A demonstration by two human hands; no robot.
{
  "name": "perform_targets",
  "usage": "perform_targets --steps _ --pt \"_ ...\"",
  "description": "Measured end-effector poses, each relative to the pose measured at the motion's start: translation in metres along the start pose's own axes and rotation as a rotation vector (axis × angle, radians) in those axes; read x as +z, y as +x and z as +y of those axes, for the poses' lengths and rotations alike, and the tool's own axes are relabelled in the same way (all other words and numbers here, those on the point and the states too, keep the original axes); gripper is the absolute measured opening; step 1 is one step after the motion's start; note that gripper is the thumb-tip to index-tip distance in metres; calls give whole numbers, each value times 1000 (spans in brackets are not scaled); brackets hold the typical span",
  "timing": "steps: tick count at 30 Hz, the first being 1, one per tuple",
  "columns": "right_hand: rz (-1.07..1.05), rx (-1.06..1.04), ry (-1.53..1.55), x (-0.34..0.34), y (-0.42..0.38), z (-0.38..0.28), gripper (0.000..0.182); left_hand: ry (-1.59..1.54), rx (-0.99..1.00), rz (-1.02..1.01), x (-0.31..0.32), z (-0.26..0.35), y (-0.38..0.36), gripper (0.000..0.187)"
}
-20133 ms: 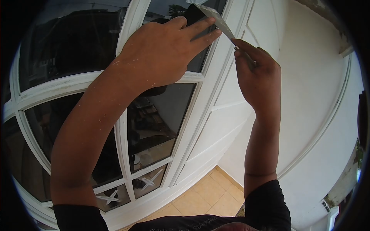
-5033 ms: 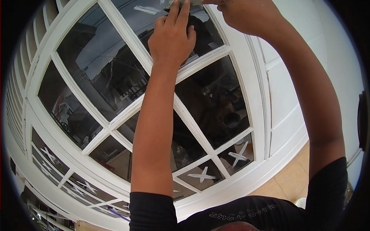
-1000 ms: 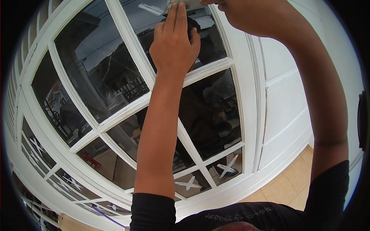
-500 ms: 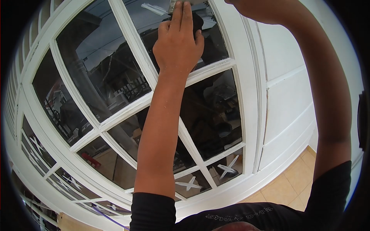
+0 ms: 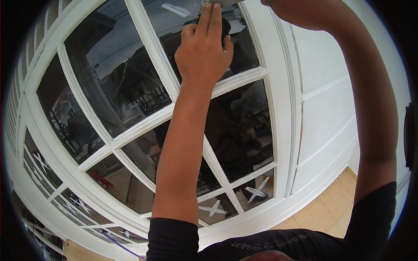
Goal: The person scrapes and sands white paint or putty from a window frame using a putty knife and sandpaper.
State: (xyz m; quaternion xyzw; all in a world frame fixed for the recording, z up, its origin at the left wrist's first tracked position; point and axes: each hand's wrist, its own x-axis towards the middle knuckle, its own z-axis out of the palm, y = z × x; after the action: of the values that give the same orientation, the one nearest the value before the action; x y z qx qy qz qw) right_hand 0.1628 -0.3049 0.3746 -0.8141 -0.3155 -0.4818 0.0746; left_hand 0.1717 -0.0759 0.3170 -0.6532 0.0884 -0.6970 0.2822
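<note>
My left hand (image 5: pixel 203 52) is raised against an upper pane of the window (image 5: pixel 150 121). Its index and middle fingers are stretched out and press on the thin flat blade of a scraper (image 5: pixel 226 2) at the top edge; its thumb stands apart. At the upper right my right hand (image 5: pixel 296 13) is curled closed at the scraper's other end, its fingers partly cut off by the frame. White streaks (image 5: pixel 176 9) mark the glass left of the blade.
White frame bars divide dark, reflecting panes. White tape crosses (image 5: pixel 257 190) are on lower panes. A white panelled wall (image 5: pixel 324 113) stands to the right, above a tan tiled floor (image 5: pixel 324 211). A purple cord (image 5: pixel 124 247) runs along the lower left.
Both hands have shifted slightly right and down, and the scraper blade has moved with them. My left fingers remain on the blade.
</note>
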Motion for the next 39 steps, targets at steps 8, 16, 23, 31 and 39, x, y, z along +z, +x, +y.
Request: perform_targets --steps 8,16,23,31,39 --pt "126 -21 -16 7 -15 -10 42 -6 -10 42 3 -3 0 75" --pt "263 -31 -75 16 -9 -7 37 7 -28 -48 2 -1 1 81" --pt "-15 137 21 4 -1 -7 37 34 -21 -33 2 0 0 82" --pt "184 37 -28 16 -12 -9 36 41 -11 -33 2 0 0 80" --pt "125 45 73 20 2 4 36 32 -15 -4 2 1 1 79"
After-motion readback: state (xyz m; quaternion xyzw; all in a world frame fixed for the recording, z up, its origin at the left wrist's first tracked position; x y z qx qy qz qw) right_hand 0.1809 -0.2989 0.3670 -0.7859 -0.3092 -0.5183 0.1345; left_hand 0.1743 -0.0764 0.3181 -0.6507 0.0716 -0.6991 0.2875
